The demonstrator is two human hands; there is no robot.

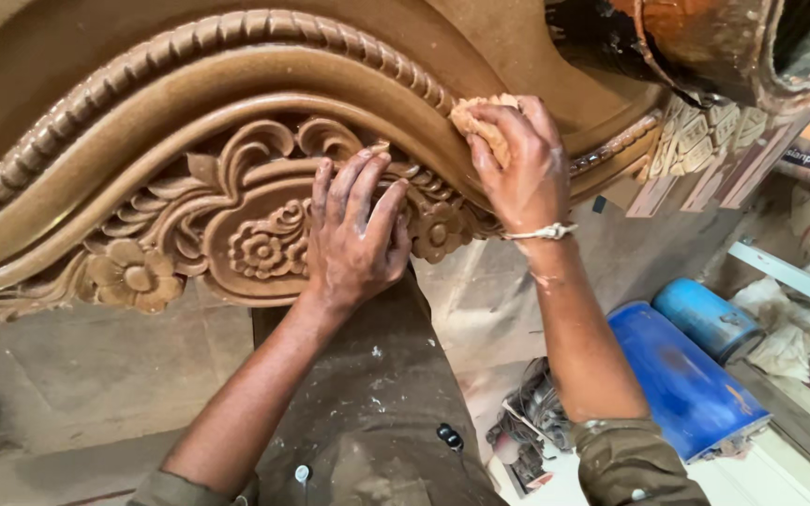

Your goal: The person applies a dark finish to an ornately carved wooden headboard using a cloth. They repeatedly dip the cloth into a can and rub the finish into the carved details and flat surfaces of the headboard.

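On the far left, a big carved wooden panel [142, 103] curves up and over. It is brown, with a rope-like edge and smooth round bands. Below the bands sit carved leaves and a flower [131, 275] on the left side.

Next comes the left hand [353, 234]. It lies flat and open on the carving in the middle, fingers spread, holding nothing. It touches the carved swirls beside a small round flower shape [260, 248].

A bit more to the right, the right hand [517, 159] is squeezed around a crumpled tan cloth [480, 117]. The cloth is pressed against the smooth curved band of the panel. A white string bracelet [541, 231] goes round that wrist.

Lower down to the right lie two blue drums [682, 375] on their sides, one big and one small. I cannot tell what is in them. Crumpled papers [799, 328] lie just beside them.
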